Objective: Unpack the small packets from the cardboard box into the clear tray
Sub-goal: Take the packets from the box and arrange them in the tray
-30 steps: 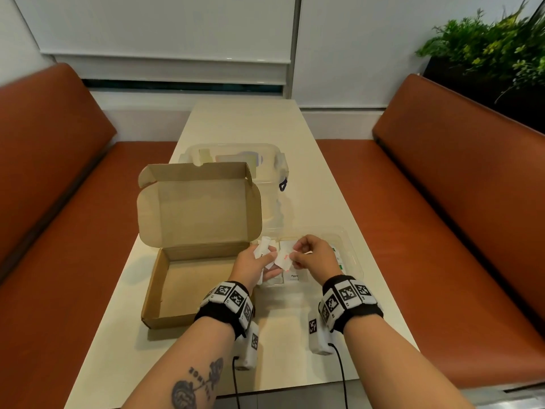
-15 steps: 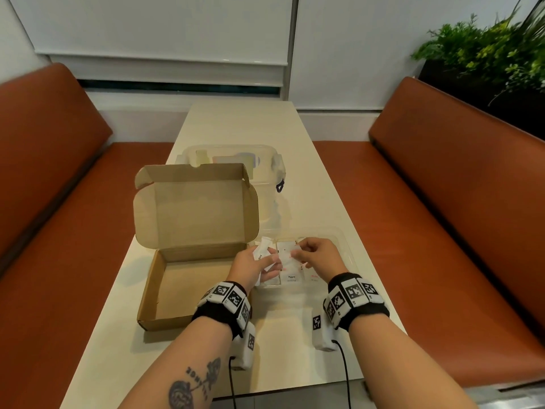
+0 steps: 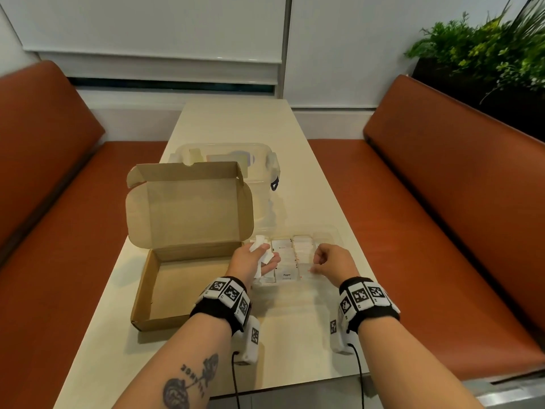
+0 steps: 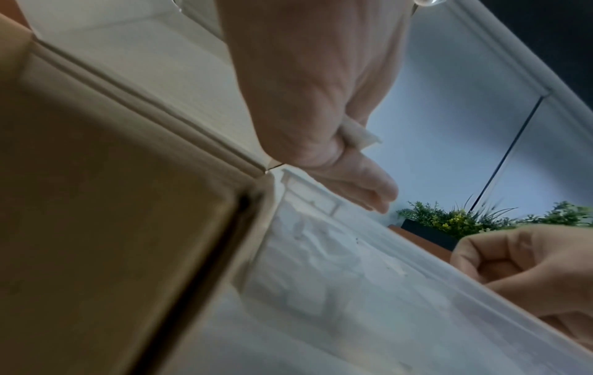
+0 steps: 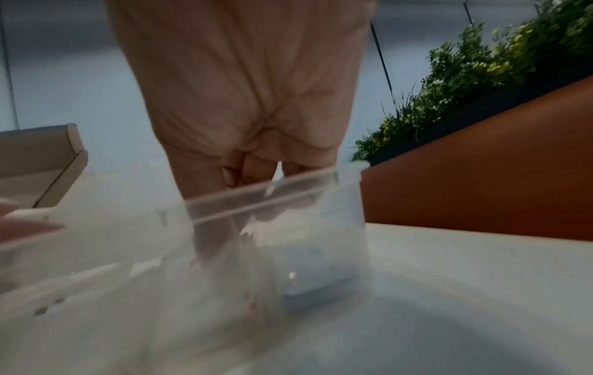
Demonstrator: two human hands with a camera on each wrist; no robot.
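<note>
The left hand (image 3: pixel 250 261) clutches loose packets (image 3: pixel 261 252) at the tray's (image 3: pixel 336 236) left end, right of the emptied box (image 3: pixel 177 278). The right hand (image 3: pixel 333 261), curled, seems to set a packet down; blur hides it. The loose bunch could spill onto the table.

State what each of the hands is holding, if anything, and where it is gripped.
The left hand grips a bunch of small white packets around their middle. The right hand, fingers curled over the clear tray, may pinch something; cannot tell.
</note>
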